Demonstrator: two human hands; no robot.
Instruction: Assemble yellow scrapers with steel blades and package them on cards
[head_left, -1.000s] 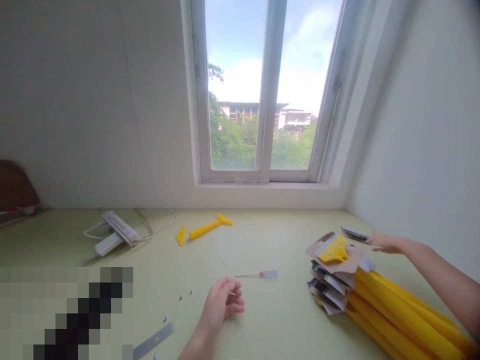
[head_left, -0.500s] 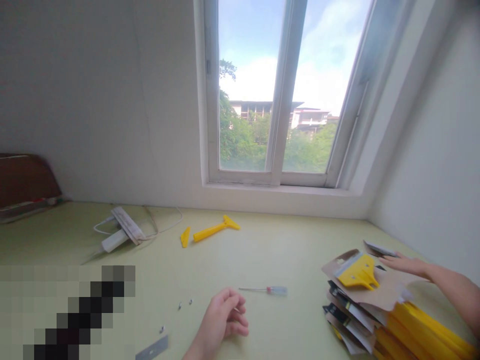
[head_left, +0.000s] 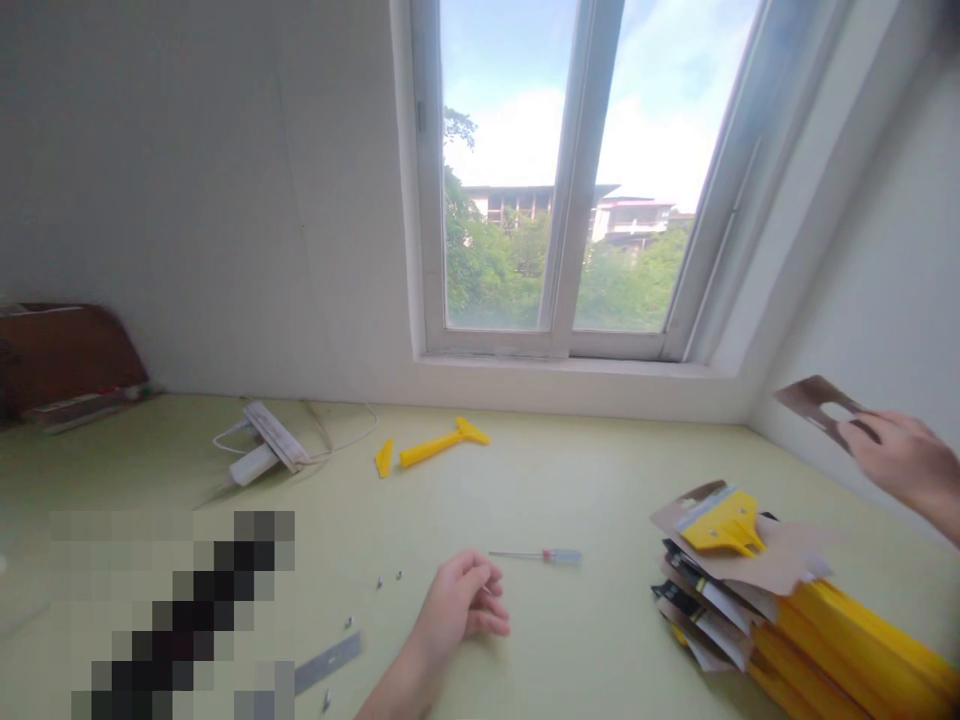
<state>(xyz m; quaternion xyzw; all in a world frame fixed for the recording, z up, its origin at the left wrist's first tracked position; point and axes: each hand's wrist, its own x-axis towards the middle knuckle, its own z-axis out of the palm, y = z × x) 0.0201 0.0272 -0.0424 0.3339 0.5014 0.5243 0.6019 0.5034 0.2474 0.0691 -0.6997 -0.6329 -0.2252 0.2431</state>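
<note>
My left hand (head_left: 463, 608) rests on the pale green table, its fingers loosely curled and apart with nothing in them. Just beyond it lies a screwdriver (head_left: 562, 556) with a clear handle. My right hand (head_left: 904, 465), raised at the far right, grips a brown cardboard packaging card (head_left: 814, 402) with a hanging hole. Below that hand is a stack of packaged yellow scrapers (head_left: 847, 640); a yellow scraper head (head_left: 724, 522) shows on top. Left of my left hand lie a flat metal blade (head_left: 330, 662) and several small screws (head_left: 349, 622).
Toward the back lie a yellow scraper handle (head_left: 435, 447) and a small yellow piece (head_left: 384, 459). A white power strip (head_left: 274, 437) with a plug and cables is farther left. A brown box (head_left: 71, 360) stands at the left wall. A blurred patch covers the lower left.
My right hand has lifted up from beside the stack, raising the cardboard card. My left hand keeps its place beside the screwdriver. The view has shifted slightly.
</note>
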